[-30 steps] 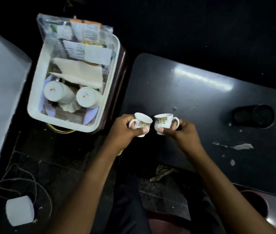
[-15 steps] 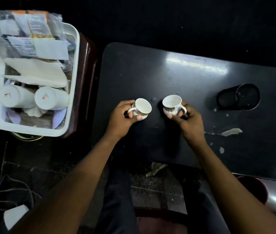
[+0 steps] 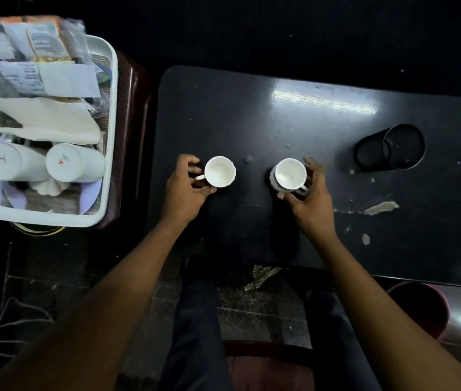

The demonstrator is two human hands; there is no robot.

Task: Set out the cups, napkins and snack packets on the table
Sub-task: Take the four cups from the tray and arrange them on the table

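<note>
Left of the dark rectangular table (image 3: 336,131), white plastic tub (image 3: 110,108) holds folded napkins (image 3: 51,119). On the table: left hand (image 3: 187,190) grips left white ceramic cup (image 3: 220,171) by its handle; right hand (image 3: 312,198) clasps right white ceramic cup (image 3: 290,174). Both cups stand upright.

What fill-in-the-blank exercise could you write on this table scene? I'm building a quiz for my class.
1. Each hand, the left hand and the right hand, is at a white ____ on the dark table.
2. Both cups stand upright with their openings facing ____.
3. The folded napkins lie in the white ____ beside the table.
4. A ____ cylindrical holder lies on its side on the table.

Missing words: cup; up; tray; black
</note>
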